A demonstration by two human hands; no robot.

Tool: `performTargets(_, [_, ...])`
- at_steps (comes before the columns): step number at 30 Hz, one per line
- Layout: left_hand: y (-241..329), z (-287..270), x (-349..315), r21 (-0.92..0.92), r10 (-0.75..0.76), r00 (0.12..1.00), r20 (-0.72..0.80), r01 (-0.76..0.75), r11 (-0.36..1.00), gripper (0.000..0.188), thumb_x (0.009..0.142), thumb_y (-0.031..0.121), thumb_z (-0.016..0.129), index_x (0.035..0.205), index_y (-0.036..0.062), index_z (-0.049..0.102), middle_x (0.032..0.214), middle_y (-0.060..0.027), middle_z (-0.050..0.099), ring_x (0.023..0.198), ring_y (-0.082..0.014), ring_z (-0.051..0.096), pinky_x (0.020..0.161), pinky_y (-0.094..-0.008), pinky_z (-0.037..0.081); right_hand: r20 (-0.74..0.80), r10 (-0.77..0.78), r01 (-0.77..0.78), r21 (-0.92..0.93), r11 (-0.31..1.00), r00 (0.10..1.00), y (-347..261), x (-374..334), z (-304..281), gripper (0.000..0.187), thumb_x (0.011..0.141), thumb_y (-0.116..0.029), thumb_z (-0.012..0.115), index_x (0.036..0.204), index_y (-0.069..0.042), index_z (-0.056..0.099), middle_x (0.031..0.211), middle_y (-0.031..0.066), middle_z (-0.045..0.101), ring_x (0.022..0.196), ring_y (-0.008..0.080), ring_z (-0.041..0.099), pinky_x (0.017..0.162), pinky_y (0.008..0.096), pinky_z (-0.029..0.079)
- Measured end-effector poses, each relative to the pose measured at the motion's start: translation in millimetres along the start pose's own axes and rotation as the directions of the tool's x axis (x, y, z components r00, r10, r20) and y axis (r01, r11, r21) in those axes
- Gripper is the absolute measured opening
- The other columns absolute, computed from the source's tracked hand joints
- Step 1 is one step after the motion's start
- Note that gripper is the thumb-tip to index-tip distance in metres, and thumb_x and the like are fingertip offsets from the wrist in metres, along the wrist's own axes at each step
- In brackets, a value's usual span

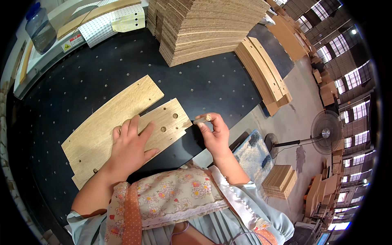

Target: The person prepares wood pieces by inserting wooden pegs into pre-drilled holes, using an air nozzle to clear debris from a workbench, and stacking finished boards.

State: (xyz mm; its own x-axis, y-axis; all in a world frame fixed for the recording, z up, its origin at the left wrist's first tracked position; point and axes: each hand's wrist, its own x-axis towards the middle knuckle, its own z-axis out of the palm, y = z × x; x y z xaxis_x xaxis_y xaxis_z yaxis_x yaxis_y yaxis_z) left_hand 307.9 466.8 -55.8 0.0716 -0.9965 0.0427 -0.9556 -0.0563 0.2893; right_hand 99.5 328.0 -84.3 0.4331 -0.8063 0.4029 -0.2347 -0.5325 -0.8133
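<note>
Drilled board lies on the black table, long axis running from 8 to 2 o'clock. Left hand rests on it, fingers spread, gripping nothing. Right hand is pinched on a small greyish piece. From that pinch, the board extends toward 8 o'clock; its near end, closest to the right hand, sits just beside the piece. Contact cannot be confirmed.

Noted at upper left: blue-capped bottle on white ledge, with warning label on ledge's side. Farther right, dotted white sheet against pale yellow sheet. At top centre, tall stack of boards on black table; just beside, curved wooden pieces. At right, pedestal fan on grey floor; nearer, low board stack beside scuffed blue-and-white panel.
</note>
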Motion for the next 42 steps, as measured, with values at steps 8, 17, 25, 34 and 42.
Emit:
performTargets(8, [2,-2,-1,0.005,-0.015,1.0,0.001,0.015,1.0,0.066,0.073,0.039,0.069,0.128,0.0113,0.047,0.129,-0.023,0.036,0.119,-0.0337,0.034,0.094,-0.0448,0.026,0.154,-0.097,0.121,-0.156,0.98,0.983,-7,2,0,0.015,0.073,-0.002,0.064,0.086,-0.003,0.056,0.08,0.0116,0.061,0.075,0.0298,0.059,0.069,0.0358,0.047])
performTargets(17, [1,-1,1,-0.005,-0.002,1.0,-0.019,0.002,1.0,0.065,0.073,0.038,0.068,0.128,0.0107,0.047,0.129,-0.0233,0.036,0.119,-0.0339,0.033,0.095,-0.045,0.026,0.115,-0.167,0.184,-0.158,0.97,0.979,-4,5,4,0.015,0.074,-0.001,0.064,0.087,-0.002,0.056,0.08,0.0115,0.06,0.074,0.0274,0.059,0.065,0.0334,0.047])
performTargets(25, [0,0,0,0.002,-0.005,1.0,-0.002,0.005,1.0,0.066,0.073,0.039,0.068,0.129,0.0109,0.047,0.129,-0.0228,0.036,0.119,-0.0339,0.033,0.096,-0.045,0.025,0.067,-0.026,0.025,0.019,1.0,0.997,1,3,6,0.014,0.077,-0.001,0.063,0.089,-0.002,0.056,0.083,0.0085,0.061,0.075,0.019,0.06,0.068,0.0283,0.048])
performTargets(34, [0,0,0,0.006,0.004,1.0,-0.003,-0.004,1.0,0.067,0.073,0.039,0.069,0.129,0.0105,0.046,0.128,-0.0225,0.036,0.118,-0.0334,0.033,0.095,-0.0442,0.025,0.056,0.283,-0.224,0.76,0.61,0.958,14,17,-26,0.025,0.077,0.007,0.052,0.099,-0.004,0.048,0.088,0.0086,0.059,0.081,0.0183,0.059,0.076,0.0293,0.047])
performTargets(42, [0,-2,1,0.015,0.015,1.0,0.002,-0.015,1.0,0.069,0.073,0.038,0.069,0.13,0.0093,0.045,0.128,-0.022,0.036,0.118,-0.033,0.034,0.095,-0.0431,0.025,0.396,0.416,-0.573,0.602,0.555,0.819,19,18,-9,0.009,0.079,-0.001,0.06,0.08,-0.005,0.052,0.072,0.0,0.054,0.061,0.0086,0.053,0.053,0.0233,0.041])
